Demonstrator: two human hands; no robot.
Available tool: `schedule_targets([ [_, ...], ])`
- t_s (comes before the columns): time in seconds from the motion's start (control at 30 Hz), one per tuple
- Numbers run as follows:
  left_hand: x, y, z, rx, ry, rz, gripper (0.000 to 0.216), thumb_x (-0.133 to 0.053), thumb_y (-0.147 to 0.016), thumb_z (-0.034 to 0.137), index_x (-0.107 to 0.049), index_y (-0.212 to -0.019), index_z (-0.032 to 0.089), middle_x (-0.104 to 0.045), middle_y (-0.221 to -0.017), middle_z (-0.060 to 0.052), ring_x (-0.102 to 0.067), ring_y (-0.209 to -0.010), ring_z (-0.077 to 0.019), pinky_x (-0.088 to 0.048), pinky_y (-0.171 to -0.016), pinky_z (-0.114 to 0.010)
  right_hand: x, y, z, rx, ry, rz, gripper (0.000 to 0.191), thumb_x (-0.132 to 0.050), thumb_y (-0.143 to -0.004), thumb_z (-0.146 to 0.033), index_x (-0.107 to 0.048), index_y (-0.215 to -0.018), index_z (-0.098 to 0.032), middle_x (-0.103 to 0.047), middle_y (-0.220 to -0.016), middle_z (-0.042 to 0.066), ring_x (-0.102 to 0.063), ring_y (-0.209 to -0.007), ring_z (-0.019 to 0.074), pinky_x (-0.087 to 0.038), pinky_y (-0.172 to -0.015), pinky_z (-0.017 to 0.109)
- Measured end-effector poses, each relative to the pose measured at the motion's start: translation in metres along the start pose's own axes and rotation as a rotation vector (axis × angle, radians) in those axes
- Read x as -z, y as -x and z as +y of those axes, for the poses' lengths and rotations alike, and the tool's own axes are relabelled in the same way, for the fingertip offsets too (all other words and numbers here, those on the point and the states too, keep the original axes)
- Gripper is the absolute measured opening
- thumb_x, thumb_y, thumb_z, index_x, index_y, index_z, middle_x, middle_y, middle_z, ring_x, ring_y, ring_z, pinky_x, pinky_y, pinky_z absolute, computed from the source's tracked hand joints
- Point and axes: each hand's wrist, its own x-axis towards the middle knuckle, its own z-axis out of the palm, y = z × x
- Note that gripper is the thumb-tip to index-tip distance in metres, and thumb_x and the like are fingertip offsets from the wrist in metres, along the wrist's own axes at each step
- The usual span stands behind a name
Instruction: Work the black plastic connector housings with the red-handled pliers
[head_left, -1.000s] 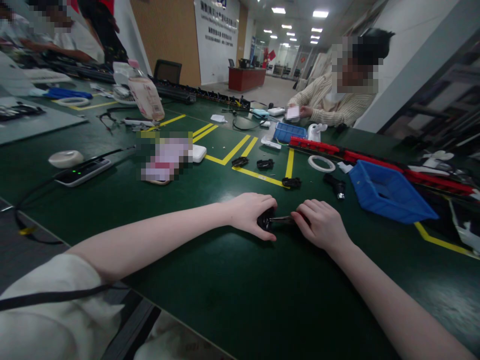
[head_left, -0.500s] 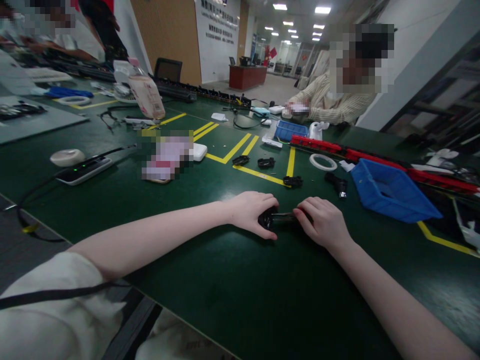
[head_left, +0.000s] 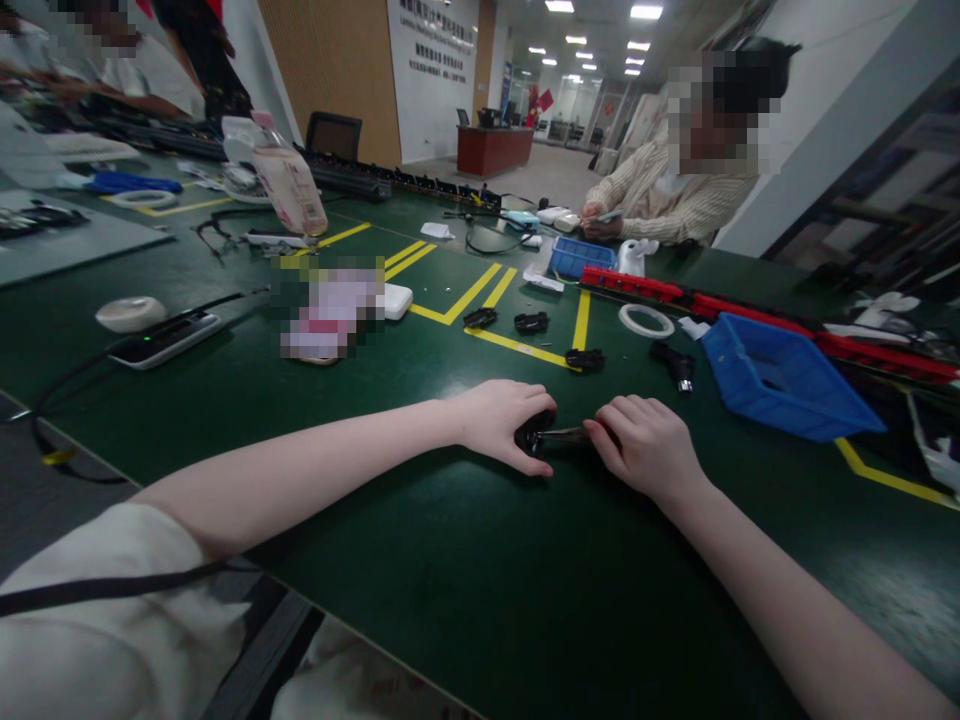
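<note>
My left hand (head_left: 504,425) is closed around a small glossy black part (head_left: 531,436) on the green table, its thumb and fingers on either side of it. Much of that part is hidden by the fingers. From the right, my right hand (head_left: 646,442) grips thin metal tweezers (head_left: 564,435), whose tips reach the black part. Whether the tips pinch anything is too small to tell. Beyond my hands lie similar black parts, one (head_left: 584,360) nearest, another (head_left: 532,322) and a third (head_left: 481,317) further off.
A blue bin (head_left: 787,380) stands at right, beside a black tool with a shiny tip (head_left: 675,367) and a white ring (head_left: 646,321). To the left are a phone (head_left: 334,315), a power bank (head_left: 166,340) and a bottle (head_left: 289,185). A co-worker (head_left: 675,200) sits across the table.
The tweezers have tilted slightly, and their tips look closer together at the black part. My hands stay in nearly the same place. The co-worker's hands and phone have shifted a little.
</note>
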Motion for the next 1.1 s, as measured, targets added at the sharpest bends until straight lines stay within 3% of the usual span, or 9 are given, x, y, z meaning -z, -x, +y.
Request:
schedule_targets([
  [0.3,-0.0006,0.0012,-0.0023,0.029,0.096,0.022,0.059,-0.064,-0.074,0.062,-0.054,-0.109,0.015,-0.062,-0.103,-0.007,-0.061,-0.089,-0.0222,-0.046,-0.074,-0.029,-0.002,0.0004,-0.001,-0.004,0.018,0.054,0.035,-0.04,-0.094,-0.034,-0.058,-0.068,-0.017,-0.059,-0.067,0.006,-0.049,-0.065,0.0159,-0.034,-0.062,0.029],
  [0.63,-0.0013,0.0039,-0.0014,0.025,0.065,0.081,0.074,-0.065,-0.072,0.063,-0.046,-0.124,0.015,-0.058,-0.114,-0.009,-0.061,-0.09,-0.0227,-0.046,-0.073,-0.029,-0.0043,-0.0003,0.0012,-0.011,-0.055,0.057,0.034,-0.04,-0.095,-0.031,-0.057,-0.069,-0.016,-0.058,-0.065,0.004,-0.05,-0.061,0.0135,-0.035,-0.059,0.027],
  [0.97,-0.0015,0.0011,-0.0048,0.001,0.121,0.027,0.056,-0.055,-0.081,0.062,-0.058,-0.11,0.015,-0.064,-0.1,-0.007,-0.062,-0.087,-0.022,-0.045,-0.074,-0.031,-0.003,0.0,-0.0001,0.016,-0.037,0.071,0.035,-0.04,-0.094,-0.03,-0.058,-0.069,-0.015,-0.058,-0.067,0.005,-0.05,-0.063,0.0146,-0.035,-0.06,0.028],
  [1.1,-0.002,0.0018,-0.0058,-0.019,0.116,0.037,0.059,-0.056,-0.079,0.063,-0.058,-0.112,0.014,-0.064,-0.1,-0.007,-0.062,-0.087,-0.0224,-0.046,-0.074,-0.031,-0.0028,0.0001,-0.0004,0.023,-0.025,0.073,0.034,-0.04,-0.094,-0.03,-0.058,-0.069,-0.016,-0.058,-0.066,0.005,-0.049,-0.063,0.0147,-0.035,-0.06,0.028],
])
